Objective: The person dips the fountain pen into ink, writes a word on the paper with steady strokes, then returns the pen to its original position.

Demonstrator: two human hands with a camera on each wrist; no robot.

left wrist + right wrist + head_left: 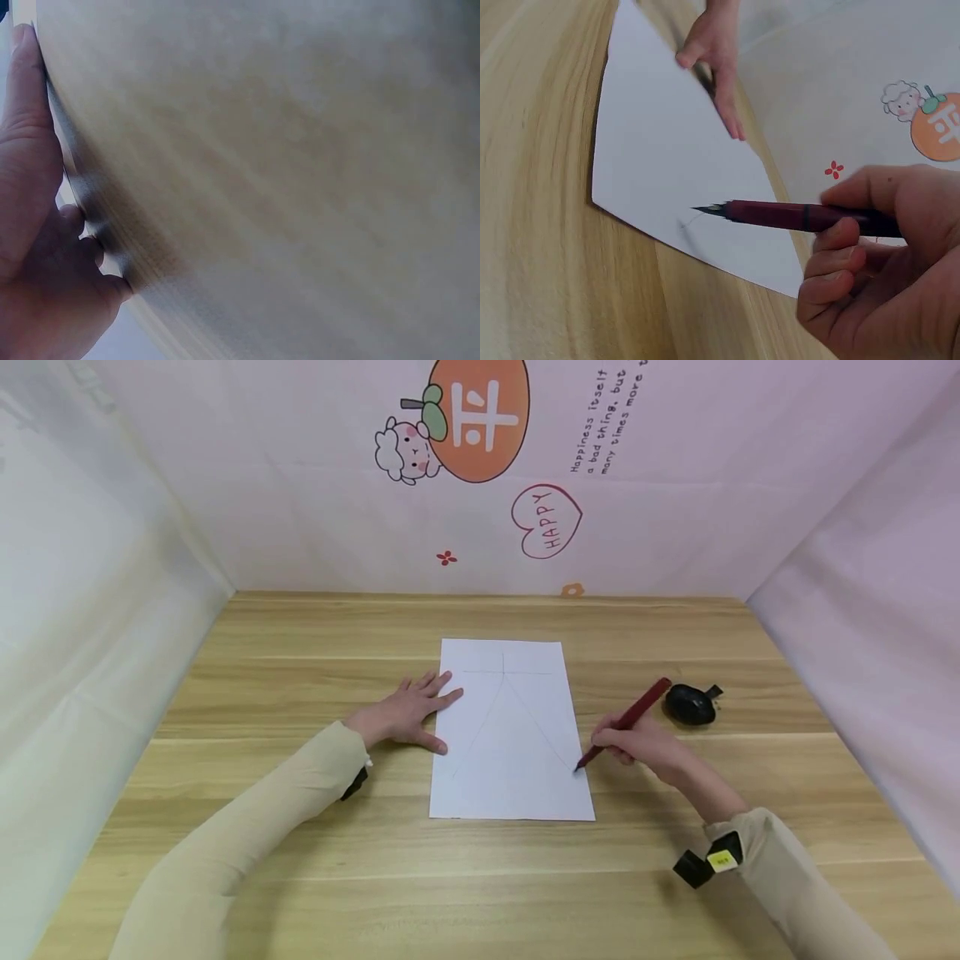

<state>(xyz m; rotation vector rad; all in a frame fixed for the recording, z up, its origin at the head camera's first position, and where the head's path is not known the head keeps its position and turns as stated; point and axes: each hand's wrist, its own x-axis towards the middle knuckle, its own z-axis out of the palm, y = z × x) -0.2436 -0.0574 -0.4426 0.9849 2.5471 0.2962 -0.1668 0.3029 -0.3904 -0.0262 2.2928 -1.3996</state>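
A white sheet of paper (pixel 517 735) lies on the wooden table, bearing thin lines: a short vertical stroke, a horizontal line across it, and two long diagonals spreading downward. My left hand (pixel 412 710) rests at the sheet's left edge with fingers spread, thumb and fingertips on the paper. In the left wrist view, the same hand (pixel 37 210) appears at the left side. My right hand (pixel 633 745) pinches a dark red fountain pen (pixel 641 703), its nib at the lower end of the right diagonal. The right wrist view shows the pen (pixel 772 215) tilted over the sheet.
A black rounded object (pixel 690 704) sits on the table (pixel 300 860) to the right of my right hand. A white cloth backdrop (pixel 315 510) with cartoon prints rises behind the table, and white cloth hangs at both sides.
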